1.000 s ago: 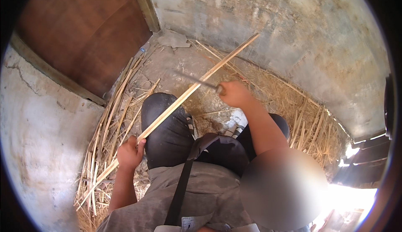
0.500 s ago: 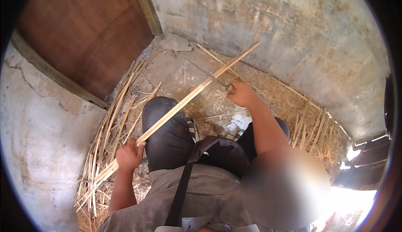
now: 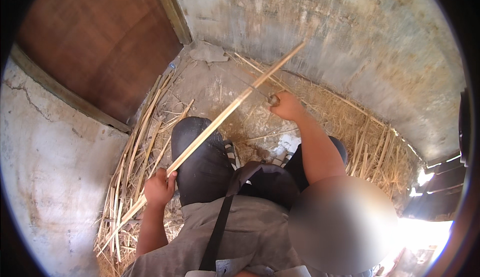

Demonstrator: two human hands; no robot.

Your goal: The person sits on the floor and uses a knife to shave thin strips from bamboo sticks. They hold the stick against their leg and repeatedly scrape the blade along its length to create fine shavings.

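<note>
My left hand (image 3: 159,188) grips a long pale bamboo strip (image 3: 227,112) near its lower end, beside my left knee. The strip slants up and to the right across my lap toward the far wall. My right hand (image 3: 286,106) is closed round the handle of a knife (image 3: 260,91), whose thin blade lies against the strip about two thirds of the way up. The blade itself is narrow and hard to make out.
Several split bamboo strips (image 3: 135,147) lie in a heap on the ground at my left. Dry shavings (image 3: 360,142) cover the ground at right. A brown wooden door (image 3: 100,42) stands ahead at left, a rough grey wall (image 3: 350,37) ahead. My knees (image 3: 197,152) are bent below me.
My right hand with the knife has slid up along the strip, away from me. The left hand has stayed in place on the strip's lower end.
</note>
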